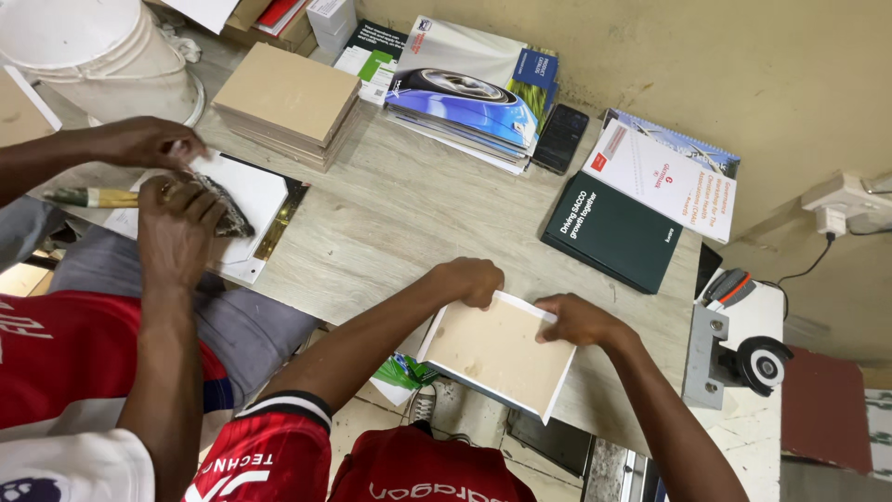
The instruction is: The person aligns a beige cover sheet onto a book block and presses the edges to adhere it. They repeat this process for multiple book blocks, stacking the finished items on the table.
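The left hand grips the left far corner of a shallow board box, fingers curled over its white wall. The right hand pinches the box's right far corner. Both hands are clamped on it and held apart by its width. The box sits tilted at the desk's near edge, partly overhanging it.

Along the desk's far edge lie a dark green book, a white booklet, a black phone and a stack of magazines. A stack of tan boards lies further left.

At the left end of the desk a co-worker's hands hold a brush over a white sheet. A white bucket stands at the far left corner.
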